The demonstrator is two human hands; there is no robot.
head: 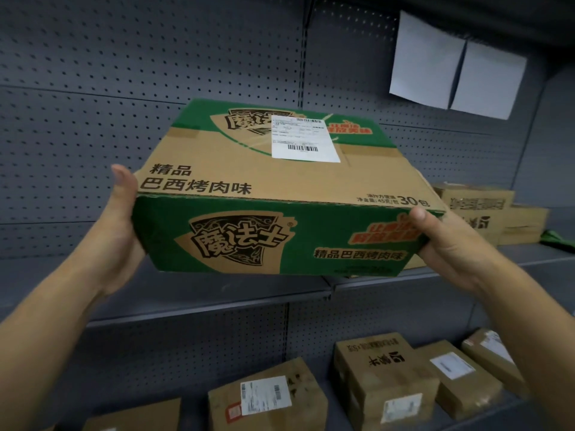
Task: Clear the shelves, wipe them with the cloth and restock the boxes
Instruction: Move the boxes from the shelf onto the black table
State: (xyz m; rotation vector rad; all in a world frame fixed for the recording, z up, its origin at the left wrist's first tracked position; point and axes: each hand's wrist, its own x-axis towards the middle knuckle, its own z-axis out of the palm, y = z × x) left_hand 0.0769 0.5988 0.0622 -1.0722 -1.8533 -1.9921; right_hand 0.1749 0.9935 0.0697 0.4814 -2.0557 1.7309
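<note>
Fingers (417,214) gripping green-and-tan box (280,181), white label (303,140) on top

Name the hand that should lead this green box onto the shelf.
Probably left. The left hand grips the green box by bare shelf; the right hand is near the stacked brown boxes.

Green and tan on the box (280,188), black lettering across the tan top, an orange-red slogan on the green side, and a white label (303,138) with black barcodes. Behind it the panel (93,88) is grey, dotted all over with small holes, the shelf (217,300) plain grey, two white sheets (451,66) at the panel's top right corner. Brown cartons (382,368) below carry white labels, a tan stack (479,206) printed black sits at the shelf's right end, green cloth (557,241) beside it.
</note>
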